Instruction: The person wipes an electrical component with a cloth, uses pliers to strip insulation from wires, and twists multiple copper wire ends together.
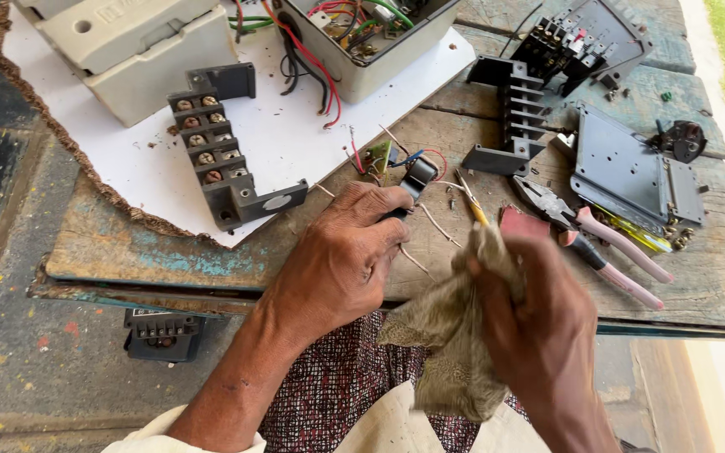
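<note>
Small black component (417,178) pinched in left hand (341,252) just past the fingertips, long axis tilted away up-right, wires trailing. Crumpled beige rag (455,327) clutched in right hand (539,327), close beside. Beyond, on the wooden counter (127,243): open grey box (362,42) full of red, green wiring; pink-handled pliers (597,235) to the right.

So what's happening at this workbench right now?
A person sits at a worn wooden table strewn with dismantled electrical parts. The left hand grips a small black component with thin wires trailing from it, while the right hand holds a crumpled beige rag beside it. Pink-handled pliers lie just beyond the right hand. A grey terminal block rests on a white sheet, with an opened wired box behind it.
</note>
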